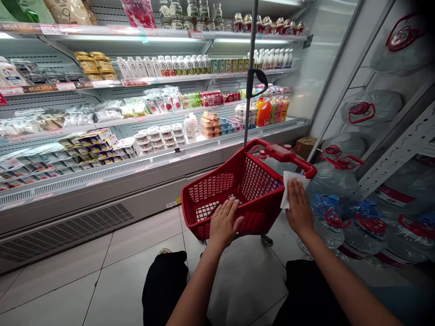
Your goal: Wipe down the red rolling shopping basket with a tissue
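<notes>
Beneath our left hand [222,222], fingers nearly together, thumb apart, sat one red cart [260,213]. Under the straight, adjoining fingers of our right hand [299,210] lay one white cloth [284,197], against the cart; its thumb was hidden, so we couldn't tell whether it gripped. Just above those fingers was one handle [288,156]. We judged uneven pressure could roll the cart or bunch the cloth.
</notes>
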